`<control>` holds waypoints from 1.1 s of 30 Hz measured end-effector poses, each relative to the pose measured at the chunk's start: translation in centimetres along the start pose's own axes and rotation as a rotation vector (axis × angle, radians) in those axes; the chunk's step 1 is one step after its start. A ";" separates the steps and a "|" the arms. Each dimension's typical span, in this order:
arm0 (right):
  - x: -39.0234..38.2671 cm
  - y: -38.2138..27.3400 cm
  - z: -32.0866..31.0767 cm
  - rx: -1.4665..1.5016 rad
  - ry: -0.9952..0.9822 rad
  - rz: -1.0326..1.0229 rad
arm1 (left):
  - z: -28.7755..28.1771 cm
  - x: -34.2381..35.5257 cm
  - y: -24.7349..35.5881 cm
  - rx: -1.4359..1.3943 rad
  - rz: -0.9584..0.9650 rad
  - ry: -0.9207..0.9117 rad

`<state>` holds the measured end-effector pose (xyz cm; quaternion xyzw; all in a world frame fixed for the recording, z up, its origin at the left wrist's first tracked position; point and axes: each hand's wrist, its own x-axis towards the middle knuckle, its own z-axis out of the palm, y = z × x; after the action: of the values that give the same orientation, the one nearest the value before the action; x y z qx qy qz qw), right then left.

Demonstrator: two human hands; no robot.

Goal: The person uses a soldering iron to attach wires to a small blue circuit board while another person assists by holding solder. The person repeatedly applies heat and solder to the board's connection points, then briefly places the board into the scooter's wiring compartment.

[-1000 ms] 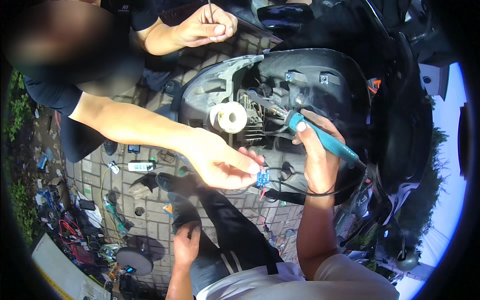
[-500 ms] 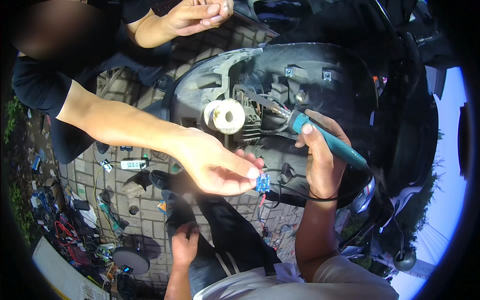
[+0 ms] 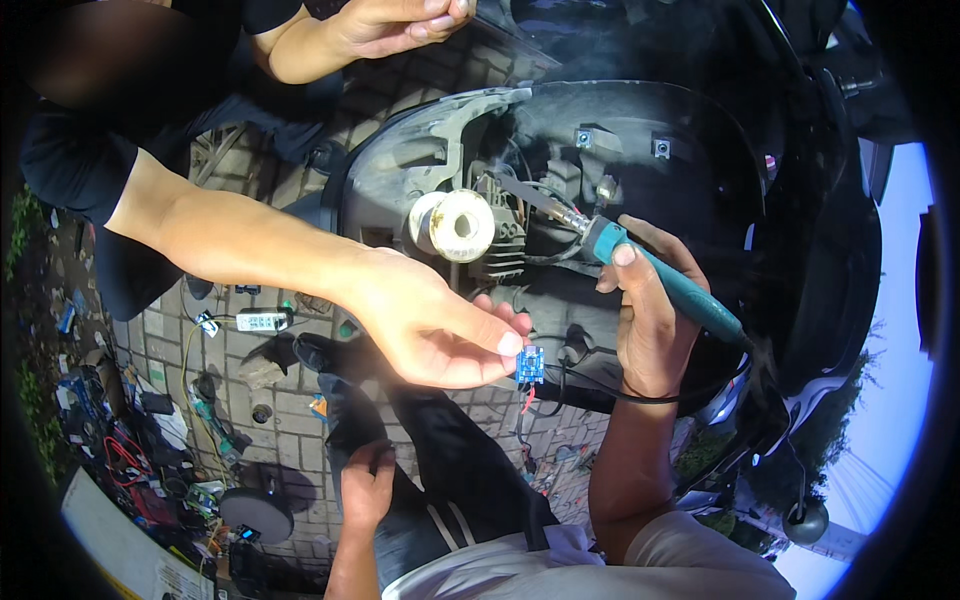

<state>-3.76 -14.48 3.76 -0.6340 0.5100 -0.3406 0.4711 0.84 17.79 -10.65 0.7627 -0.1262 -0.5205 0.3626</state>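
Head view showed right hand (image 3: pixel 650 320) clenched around soldering iron (image 3: pixel 660 280), tip raised clear; left hand (image 3: pixel 368 490) rested loosely curled, empty, on knee.

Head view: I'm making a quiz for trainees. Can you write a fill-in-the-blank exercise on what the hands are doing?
1. The right hand holds a teal-handled ____.
2. The co-worker's hand pinches a small ____ circuit board.
3. The left hand rests on the person's own ____.
4. The solder spool sits on the dark ____ housing.

Missing words: soldering iron; blue; leg; headlight
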 end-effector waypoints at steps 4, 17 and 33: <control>0.1 0.0 0.2 -0.014 0.006 0.000 | 0.3 0.0 -0.8 -0.024 0.009 0.004; 0.1 0.0 0.2 0.004 0.017 0.007 | 0.6 0.1 -1.0 -0.057 0.003 -0.005; 0.4 -0.1 0.6 0.067 0.025 0.041 | 0.4 0.2 -0.8 -0.051 0.002 -0.004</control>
<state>-3.07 -14.67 3.64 -0.6032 0.5169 -0.3555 0.4925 0.38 18.07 -11.38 0.7518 -0.1144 -0.5249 0.3822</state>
